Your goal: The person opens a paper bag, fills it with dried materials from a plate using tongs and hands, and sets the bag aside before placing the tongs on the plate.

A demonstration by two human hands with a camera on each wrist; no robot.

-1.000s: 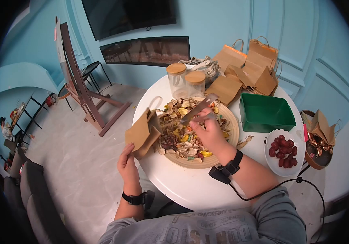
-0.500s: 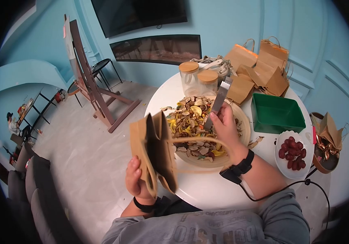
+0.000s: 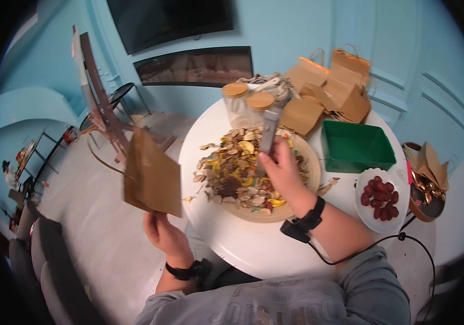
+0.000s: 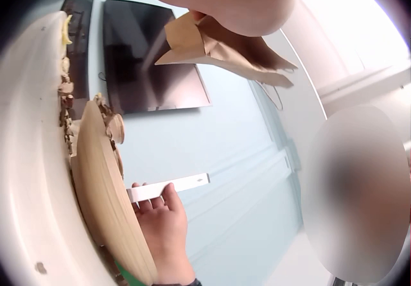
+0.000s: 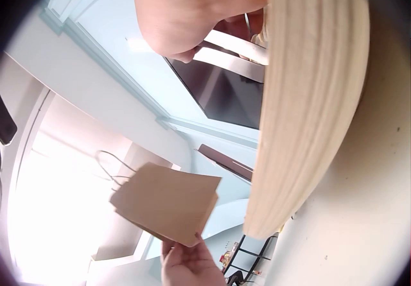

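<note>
A brown paper bag (image 3: 153,179) is held up off the left side of the table, its base in the fingers of my left hand (image 3: 167,235). Its twisted handle sticks out to the left, and in the right wrist view the bag (image 5: 168,199) looks flat-sided. My right hand (image 3: 283,170) grips metal tongs (image 3: 269,129) over a round wooden tray (image 3: 312,176). Dried petals and slices (image 3: 237,162) are heaped in that tray and spill past its left rim. Two metal arms of the tongs (image 5: 231,61) show in the right wrist view.
A green bin (image 3: 356,149) and a white plate of red dates (image 3: 377,197) stand on the right of the round white table (image 3: 226,241). Lidded jars (image 3: 237,105) and more paper bags (image 3: 324,89) are at the back. A cable trails from my right wrist.
My left hand has swung the bag, first toward me with its mouth showing, then out to the left. The tongs have turned from slanting over the heap to pointing away from me.
</note>
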